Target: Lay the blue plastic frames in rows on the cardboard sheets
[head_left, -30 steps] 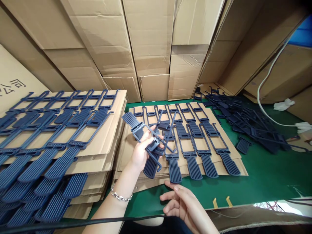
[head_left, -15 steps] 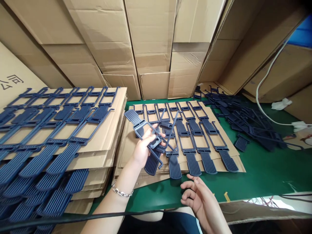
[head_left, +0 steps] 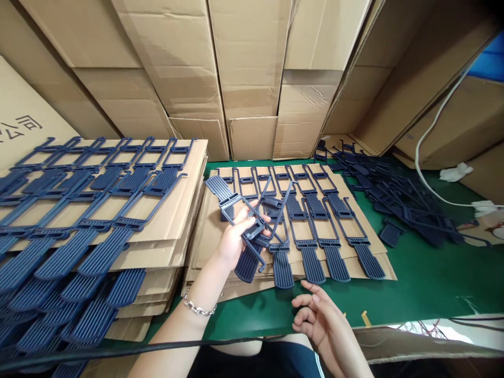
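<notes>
The left hand (head_left: 236, 241), a silver chain bracelet (head_left: 199, 310) on its wrist, is partly closed and grips a tangle of dark blue plastic frames (head_left: 220, 190) with ribbed handles, lifted just above a sheet of cardboard (head_left: 208, 236). The right hand (head_left: 318, 320) has hold of nothing; it is half open with curled fingers, near the front edge of that sheet and just beside the lowest ends of the laid-out frames (head_left: 311, 247). Those frames lie side by side in a row on the cardboard, which sits on a green mat (head_left: 425, 278). To the left, more frames (head_left: 102, 210) lie in rows on a taller stack of cardboard sheets (head_left: 173, 199), and to the right a loose heap of frames (head_left: 394, 199) sits on the mat. Cardboard boxes (head_left: 252, 68) stand behind. On the cardboard sheet at the upper left, black printed Chinese characters (head_left: 21, 128) appear upside down and seem to include 公司. A small printed label (head_left: 486, 228) at the right edge is too small to read. A white cable (head_left: 423, 157) runs down at the right, and a black cable (head_left: 137, 346) crosses the bottom of the view.
</notes>
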`<state>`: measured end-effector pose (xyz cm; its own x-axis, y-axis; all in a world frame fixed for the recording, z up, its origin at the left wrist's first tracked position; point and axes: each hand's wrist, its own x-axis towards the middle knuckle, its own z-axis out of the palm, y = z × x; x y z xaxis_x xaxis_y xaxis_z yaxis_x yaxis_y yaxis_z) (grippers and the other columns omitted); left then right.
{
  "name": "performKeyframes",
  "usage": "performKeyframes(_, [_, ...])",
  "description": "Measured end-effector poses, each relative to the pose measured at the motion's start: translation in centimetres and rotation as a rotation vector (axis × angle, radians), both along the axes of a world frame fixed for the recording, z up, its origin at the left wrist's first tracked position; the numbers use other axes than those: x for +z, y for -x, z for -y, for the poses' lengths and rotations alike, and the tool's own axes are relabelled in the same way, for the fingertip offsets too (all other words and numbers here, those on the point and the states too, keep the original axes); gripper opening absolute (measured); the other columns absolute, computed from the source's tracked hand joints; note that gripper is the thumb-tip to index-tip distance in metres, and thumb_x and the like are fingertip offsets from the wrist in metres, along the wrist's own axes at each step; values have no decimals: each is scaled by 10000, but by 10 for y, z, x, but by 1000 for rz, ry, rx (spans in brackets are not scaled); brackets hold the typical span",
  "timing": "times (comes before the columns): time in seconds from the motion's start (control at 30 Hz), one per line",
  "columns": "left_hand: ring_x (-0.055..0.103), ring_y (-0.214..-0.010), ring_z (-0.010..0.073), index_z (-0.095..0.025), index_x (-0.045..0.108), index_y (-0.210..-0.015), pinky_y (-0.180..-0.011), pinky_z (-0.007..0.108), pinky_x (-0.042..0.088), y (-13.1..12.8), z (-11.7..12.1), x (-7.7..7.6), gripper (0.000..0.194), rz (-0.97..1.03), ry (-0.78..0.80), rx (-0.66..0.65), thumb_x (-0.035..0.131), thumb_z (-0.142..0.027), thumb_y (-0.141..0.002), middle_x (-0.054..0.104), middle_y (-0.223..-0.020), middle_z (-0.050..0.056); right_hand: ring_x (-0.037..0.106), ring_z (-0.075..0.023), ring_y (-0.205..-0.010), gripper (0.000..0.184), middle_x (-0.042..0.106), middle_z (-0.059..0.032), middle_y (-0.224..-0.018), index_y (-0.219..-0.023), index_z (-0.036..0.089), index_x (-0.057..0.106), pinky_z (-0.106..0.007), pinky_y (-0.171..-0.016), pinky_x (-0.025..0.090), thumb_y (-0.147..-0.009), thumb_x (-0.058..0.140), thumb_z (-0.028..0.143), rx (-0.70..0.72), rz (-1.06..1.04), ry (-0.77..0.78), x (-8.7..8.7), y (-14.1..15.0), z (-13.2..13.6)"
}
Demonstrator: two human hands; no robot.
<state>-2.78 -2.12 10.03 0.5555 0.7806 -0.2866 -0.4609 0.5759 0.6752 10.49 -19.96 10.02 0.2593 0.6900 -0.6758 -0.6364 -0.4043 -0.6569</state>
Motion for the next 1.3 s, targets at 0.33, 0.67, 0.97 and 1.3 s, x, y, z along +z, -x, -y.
performKeyframes(0.33, [597,-698,179,-259,321,-1256,-461,266,504,0,4,11,516,-44,-89,-102,516,-247,-778,546,-1040,92,426,-74,-426,406,491,-22,-601,-820,118,520,-174,-370,331,-770,479,519,522,306,24,20,4,-4])
performKeyframes(0.67, [543,-661,147,-221,549,-1052,-609,273,474,23,31,59,285,-389,-611,-678,455,-195,-783,549,-856,40,504,-156,-822,172,534,-85,-877,-921,150,562,-270,-706,406,-750,541,137,406,1759,-898,97,-3,-64])
performKeyframes(0.97, [559,-750,183,-191,490,-1159,-695,302,456,36,36,65,379,-315,-635,-1004,419,-343,-819,589,-880,74,367,-46,-412,329,428,21,-505,-723,137,567,-171,-404,278,-775,509,456,747,1043,-430,121,-51,-113])
performKeyframes(1.3, [557,-826,176,-299,483,-1208,-748,287,471,92,65,67,433,-708,-434,-111,405,-450,-810,513,-1067,63,490,-83,-439,85,526,-11,-533,-769,171,489,-157,-393,425,-725,529,231,-597,463,-192,75,-81,-61])
